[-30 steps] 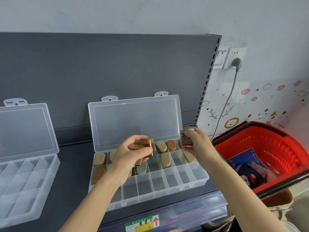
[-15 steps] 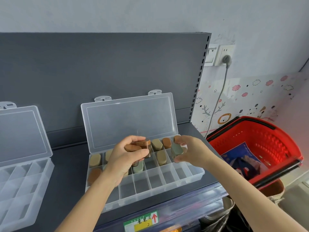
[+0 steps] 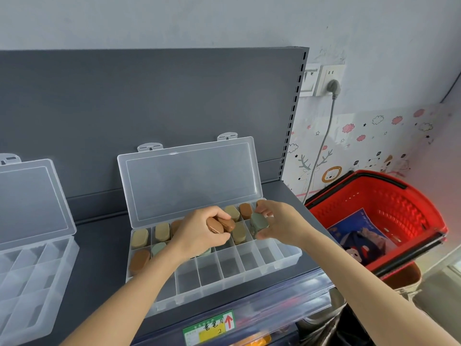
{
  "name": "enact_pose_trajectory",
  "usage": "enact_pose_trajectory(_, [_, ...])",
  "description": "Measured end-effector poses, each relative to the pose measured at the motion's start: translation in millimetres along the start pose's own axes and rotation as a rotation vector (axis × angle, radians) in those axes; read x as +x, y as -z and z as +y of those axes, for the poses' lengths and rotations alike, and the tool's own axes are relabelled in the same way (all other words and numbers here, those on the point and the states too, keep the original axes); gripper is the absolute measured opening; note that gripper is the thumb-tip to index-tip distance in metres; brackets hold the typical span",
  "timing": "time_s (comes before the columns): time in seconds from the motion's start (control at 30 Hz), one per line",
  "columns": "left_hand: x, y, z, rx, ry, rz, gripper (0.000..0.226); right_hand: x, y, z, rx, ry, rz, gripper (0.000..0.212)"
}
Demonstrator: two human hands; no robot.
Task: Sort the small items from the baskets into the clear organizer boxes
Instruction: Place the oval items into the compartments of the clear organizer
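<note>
A clear organizer box (image 3: 252, 267) stands open on the dark shelf, its lid leaning back. Small oval items in tan, brown and grey-green fill several back and left compartments; the front row looks bare. My left hand (image 3: 197, 234) hovers over the box's middle, shut on two brown oval items (image 3: 220, 224). My right hand (image 3: 279, 224) is over the box's right part, pinching a grey-green oval item (image 3: 259, 222) just above a middle-row compartment.
A second open clear organizer box (image 3: 32, 270) sits at the left with bare compartments. A red basket (image 3: 399, 208) with a printed packet stands to the right, below shelf level. A plugged-in wall socket (image 3: 333, 82) and its cable hang behind. The shelf edge carries a label (image 3: 209, 327).
My right hand has come down and leftwards with the grey-green item, from the back right corner to the middle row. My left hand has kept its hold in place.
</note>
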State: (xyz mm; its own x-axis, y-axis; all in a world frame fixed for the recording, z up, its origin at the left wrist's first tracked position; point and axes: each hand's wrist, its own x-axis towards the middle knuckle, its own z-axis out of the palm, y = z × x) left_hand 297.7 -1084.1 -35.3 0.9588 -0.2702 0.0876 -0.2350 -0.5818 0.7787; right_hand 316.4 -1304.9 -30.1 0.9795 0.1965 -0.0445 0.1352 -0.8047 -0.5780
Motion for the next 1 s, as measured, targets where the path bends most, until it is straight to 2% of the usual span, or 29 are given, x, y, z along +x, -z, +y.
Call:
enact_pose_trajectory(0.27, [3.5,0.4,-8.6,0.077,-0.054,-0.181,0.035,-1.7,0.8,6.6,0.009,-0.007,0.034,0.052])
enact_pose_trajectory(0.53, [5.2,4.6,-7.9,0.180,-0.078,-0.152,0.032,-1.7,1.9,7.3,0.012,0.002,0.031,0.053])
enact_pose_trajectory(0.77, [5.7,3.7,-2.5,-0.052,0.036,0.141,0.033,1.8,-2.2,10.7,-0.046,0.002,0.002,0.052])
enact_pose_trajectory(0.97, [0.4,-0.7,10.7,-0.210,0.059,0.034,0.018,3.7,-10.0,13.7,-0.262,0.028,-0.066,0.050])
enact_pose_trajectory(1.0, [-1.2,-2.2,14.2,-0.221,0.066,-0.001,0.021,2.9,-10.2,14.0,-0.267,0.030,-0.080,0.048])
